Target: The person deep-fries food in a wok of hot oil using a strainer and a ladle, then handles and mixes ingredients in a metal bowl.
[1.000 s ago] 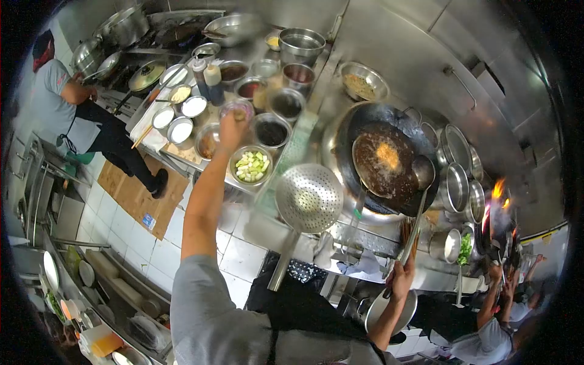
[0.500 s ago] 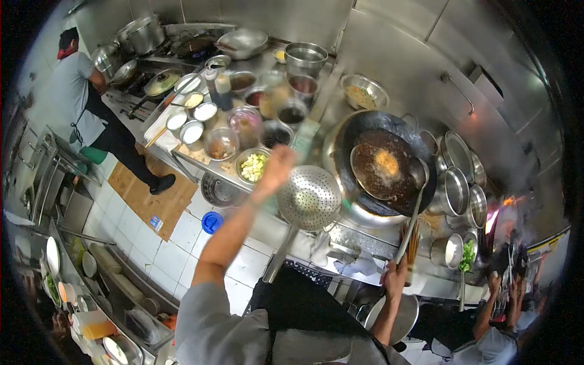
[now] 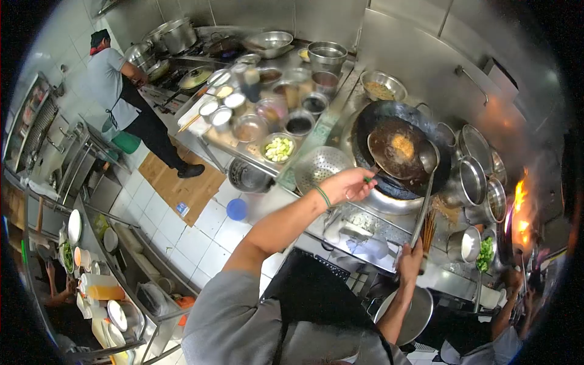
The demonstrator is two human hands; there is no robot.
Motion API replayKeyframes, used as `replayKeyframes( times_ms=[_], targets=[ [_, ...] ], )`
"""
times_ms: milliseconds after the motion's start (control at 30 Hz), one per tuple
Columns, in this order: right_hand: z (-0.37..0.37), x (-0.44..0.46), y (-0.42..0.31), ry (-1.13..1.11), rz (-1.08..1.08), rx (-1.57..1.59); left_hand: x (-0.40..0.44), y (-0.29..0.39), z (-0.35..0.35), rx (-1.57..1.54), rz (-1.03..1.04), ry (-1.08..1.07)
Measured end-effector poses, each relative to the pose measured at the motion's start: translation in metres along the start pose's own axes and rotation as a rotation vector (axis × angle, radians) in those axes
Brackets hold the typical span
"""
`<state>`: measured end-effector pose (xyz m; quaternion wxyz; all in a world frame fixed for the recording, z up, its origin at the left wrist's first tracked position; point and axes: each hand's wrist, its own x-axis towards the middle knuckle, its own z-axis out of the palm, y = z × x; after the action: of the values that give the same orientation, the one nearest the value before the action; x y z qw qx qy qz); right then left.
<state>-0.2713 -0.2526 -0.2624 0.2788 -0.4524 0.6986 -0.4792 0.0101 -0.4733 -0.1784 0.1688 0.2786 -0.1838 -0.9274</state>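
Observation:
A large black wok holds dark brown liquid with a golden-orange clump of food in it. My right hand is wrapped round the long handle of a ladle, whose bowl rests inside the wok at its right side. My left hand is at the wok's near left edge, fingers curled in. Something small and green shows at its fingertips; I cannot tell what it is. Just left of this hand lies a perforated strainer, partly covered by it.
A bowl of chopped pale-green pieces stands among several ingredient bowls. Steel pots line the wok's right, and flames rise farther right. A co-worker stands at the back left stove. Another person's hand is at right.
My left hand has moved right, from beside the bowl of chopped pieces to the wok's edge. My right hand keeps the ladle. The flames at right are larger, and the view has shifted.

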Motion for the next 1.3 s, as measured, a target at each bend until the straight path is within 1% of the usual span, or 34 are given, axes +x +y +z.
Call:
replayKeyframes(
  times_ms=[33,67,100,133,200,233,267,300,400,467,500,533,567,600,667,733,767,867,900,933,1000,1067,1100,1200,1300],
  targets=[
    [-0.003,-0.011,-0.046,-0.039,0.092,0.09,-0.017,-0.006,0.028,-0.029,0.023,0.098],
    [-0.002,-0.016,-0.074,-0.073,0.182,0.182,-0.015,-0.01,0.025,-0.017,0.033,0.077],
    [0.001,-0.015,-0.078,-0.05,0.109,0.272,-0.01,-0.012,0.017,-0.003,0.041,0.056],
    [0.001,-0.008,-0.076,-0.026,0.087,0.249,-0.007,-0.014,0.014,0.011,0.05,0.034],
    [-0.003,0.006,-0.073,0.015,0.052,0.194,-0.016,-0.024,0.023,0.066,0.127,0.115],
    [-0.004,0.011,-0.084,0.025,0.065,0.182,-0.025,-0.027,0.032,0.095,0.158,0.144],
    [-0.002,0.021,-0.089,0.048,0.025,0.169,-0.03,-0.031,0.037,0.125,0.187,0.173],
    [-0.001,0.029,-0.087,0.076,-0.011,0.155,-0.026,-0.034,0.029,0.292,0.197,0.216],
    [0.003,0.044,-0.114,0.125,-0.032,0.034,-0.032,-0.049,0.038,0.29,0.281,0.269],
    [0.002,0.059,-0.111,0.061,0.111,0.054,-0.038,-0.053,0.044,0.241,0.319,0.293],
    [-0.001,0.054,-0.137,0.005,0.221,0.207,-0.038,-0.056,0.039,0.26,0.346,0.273],
    [-0.002,0.064,-0.132,-0.03,0.323,0.493,-0.036,-0.058,0.035,0.276,0.379,0.257],
    [-0.011,0.076,-0.122,-0.185,0.424,0.833,-0.039,-0.057,0.042,0.301,0.38,0.29],
    [-0.008,0.081,-0.123,-0.199,0.446,1.129,-0.045,-0.055,0.049,0.323,0.387,0.33],
    [-0.01,0.082,-0.136,-0.323,0.528,1.422,-0.048,-0.051,0.051,0.349,0.366,0.32],
    [-0.006,0.081,-0.144,-0.325,0.517,1.464,-0.047,-0.048,0.051,0.377,0.368,0.334],
    [-0.005,0.081,-0.149,-0.33,0.512,1.481,-0.048,-0.047,0.051,0.367,0.366,0.307],
    [-0.003,0.08,-0.169,-0.383,0.45,1.436,-0.047,-0.042,0.047,0.31,0.328,0.226],
    [-0.001,0.079,-0.177,-0.395,0.429,1.391,-0.051,-0.043,0.053,0.283,0.337,0.268],
    [0.001,0.082,-0.178,-0.422,0.382,1.279,-0.053,-0.044,0.058,0.29,0.334,0.284],
    [0.01,0.085,-0.18,-0.363,0.356,1.125,-0.055,-0.042,0.061,0.305,0.329,0.315],
    [0.014,0.078,-0.193,-0.359,0.27,0.981,-0.056,-0.039,0.061,0.296,0.299,0.295],
    [0.021,0.081,-0.188,-0.299,0.236,0.943,-0.056,-0.037,0.06,0.299,0.287,0.281],
    [0.014,0.065,-0.202,-0.275,0.206,0.77,-0.058,-0.034,0.059,0.32,0.283,0.266],
    [0.019,0.068,-0.179,-0.19,0.171,0.542,-0.061,-0.034,0.059,0.298,0.272,0.257]
  ],
)
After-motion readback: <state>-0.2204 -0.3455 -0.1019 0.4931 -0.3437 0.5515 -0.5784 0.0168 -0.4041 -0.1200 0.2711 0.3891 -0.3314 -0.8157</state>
